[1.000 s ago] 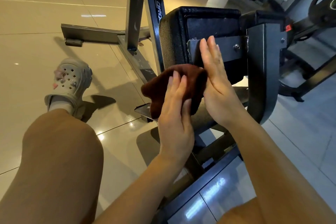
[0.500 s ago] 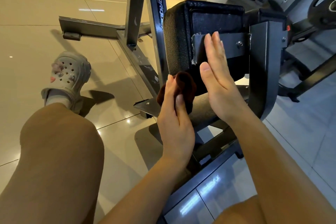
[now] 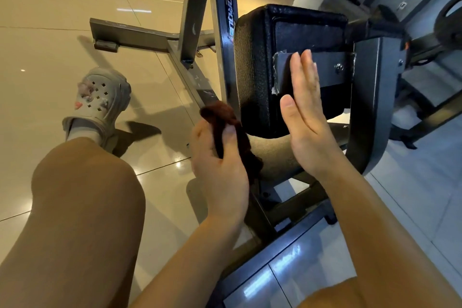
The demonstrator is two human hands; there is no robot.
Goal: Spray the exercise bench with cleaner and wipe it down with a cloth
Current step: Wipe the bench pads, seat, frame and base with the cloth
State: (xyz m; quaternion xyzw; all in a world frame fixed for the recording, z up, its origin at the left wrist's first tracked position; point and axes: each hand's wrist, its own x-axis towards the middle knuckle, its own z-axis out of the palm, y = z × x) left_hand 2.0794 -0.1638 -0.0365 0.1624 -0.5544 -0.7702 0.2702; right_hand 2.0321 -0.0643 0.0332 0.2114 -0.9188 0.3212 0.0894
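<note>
- One black padded vinyl bench cushion [image 3: 260,70]
- One crumpled dark brown cloth [image 3: 225,117]
- Two bare hands: left hand [image 3: 220,167], right hand [image 3: 307,117]
- One grey perforated clog with charms [image 3: 100,105]
- One bolt head on a grey metal bracket [image 3: 339,67]

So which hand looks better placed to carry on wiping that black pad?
Probably the left hand: it grips the brown cloth right beside the black pad. The right hand lies flat and open against the pad's side, holding nothing.

Grey clog [image 3: 100,105], tiled floor [image 3: 50,32]
</note>
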